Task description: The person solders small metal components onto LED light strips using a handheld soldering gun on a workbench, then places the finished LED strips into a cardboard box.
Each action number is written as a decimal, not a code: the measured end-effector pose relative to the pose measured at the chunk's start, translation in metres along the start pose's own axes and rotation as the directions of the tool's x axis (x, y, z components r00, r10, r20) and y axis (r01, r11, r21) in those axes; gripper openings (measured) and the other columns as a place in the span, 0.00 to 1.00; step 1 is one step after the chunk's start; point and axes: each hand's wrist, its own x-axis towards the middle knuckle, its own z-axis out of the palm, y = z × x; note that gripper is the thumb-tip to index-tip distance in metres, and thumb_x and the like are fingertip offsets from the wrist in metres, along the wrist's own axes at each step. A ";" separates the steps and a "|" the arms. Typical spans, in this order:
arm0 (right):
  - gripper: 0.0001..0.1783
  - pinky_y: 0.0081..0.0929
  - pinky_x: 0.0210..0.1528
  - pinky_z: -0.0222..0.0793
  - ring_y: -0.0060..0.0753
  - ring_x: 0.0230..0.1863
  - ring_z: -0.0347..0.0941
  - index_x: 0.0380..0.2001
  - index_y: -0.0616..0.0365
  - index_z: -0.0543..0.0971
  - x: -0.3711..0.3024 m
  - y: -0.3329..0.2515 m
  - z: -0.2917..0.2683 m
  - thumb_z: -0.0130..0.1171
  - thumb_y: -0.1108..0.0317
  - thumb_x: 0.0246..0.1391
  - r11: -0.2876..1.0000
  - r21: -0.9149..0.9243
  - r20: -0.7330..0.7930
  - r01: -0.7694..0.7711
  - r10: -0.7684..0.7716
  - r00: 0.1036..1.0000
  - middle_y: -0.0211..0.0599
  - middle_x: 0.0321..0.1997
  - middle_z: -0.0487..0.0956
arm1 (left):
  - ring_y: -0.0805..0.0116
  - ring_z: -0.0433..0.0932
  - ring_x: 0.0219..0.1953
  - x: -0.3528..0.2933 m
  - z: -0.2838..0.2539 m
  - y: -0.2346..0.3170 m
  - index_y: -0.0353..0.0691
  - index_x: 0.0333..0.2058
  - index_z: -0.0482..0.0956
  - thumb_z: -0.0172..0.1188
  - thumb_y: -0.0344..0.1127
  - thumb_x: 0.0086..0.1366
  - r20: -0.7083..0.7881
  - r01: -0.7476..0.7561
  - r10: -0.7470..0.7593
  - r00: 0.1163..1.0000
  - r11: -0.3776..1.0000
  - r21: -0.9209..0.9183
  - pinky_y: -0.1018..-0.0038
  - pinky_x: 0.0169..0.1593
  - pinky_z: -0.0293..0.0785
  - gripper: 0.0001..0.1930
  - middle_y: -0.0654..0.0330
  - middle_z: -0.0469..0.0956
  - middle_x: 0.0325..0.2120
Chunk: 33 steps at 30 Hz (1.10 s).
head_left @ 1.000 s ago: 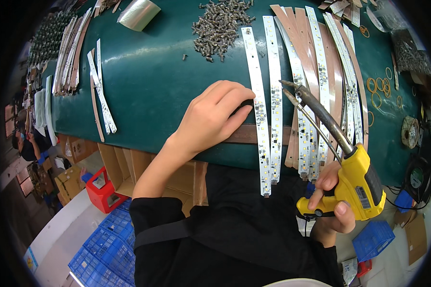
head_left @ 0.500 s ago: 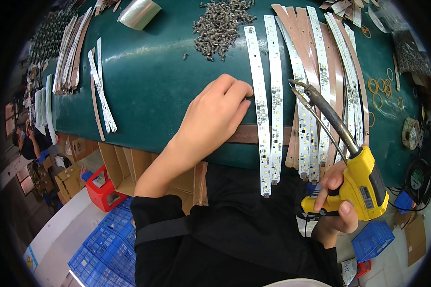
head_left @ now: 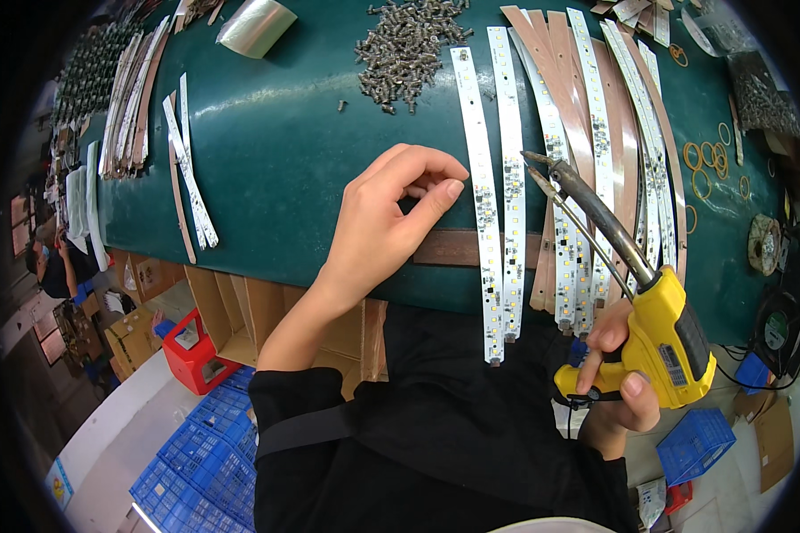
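In my right hand (head_left: 627, 377) is a yellow soldering gun (head_left: 676, 342), gripped by its handle. Its metal tip and thin solder feed tube point up and left, at the right edge of the second LED light strip (head_left: 511, 115). To the left of that lies another white LED strip (head_left: 481, 178), overhanging the table's near edge. My left hand (head_left: 391, 218) is beside this strip's left edge, thumb and forefinger curled close together in a pinch. Whether anything small sits between those fingertips cannot be made out.
More LED strips and brown backing strips (head_left: 569, 89) overlap on the right, near several rubber bands (head_left: 702, 160). A heap of small metal connectors (head_left: 409, 53) lies at the back. Bundled strips (head_left: 135, 98) rest at left. Cardboard boxes (head_left: 227, 311) and blue crates (head_left: 187, 462) stand below.
The soldering gun's tip has shifted left to the second strip. My left hand has turned, and its thumb and forefinger now form a rounded pinch beside the first strip.
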 end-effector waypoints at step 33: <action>0.37 0.16 0.13 0.68 0.34 0.29 0.67 0.47 0.81 0.58 0.003 0.003 -0.003 0.54 0.61 0.39 1.000 0.005 0.027 -0.017 0.016 0.999 0.51 0.32 0.67 | 0.73 0.77 0.24 0.002 0.009 0.000 0.34 0.31 0.78 0.60 0.21 0.50 0.039 -0.282 0.289 0.957 0.885 0.370 0.81 0.29 0.73 0.08 0.59 0.77 0.26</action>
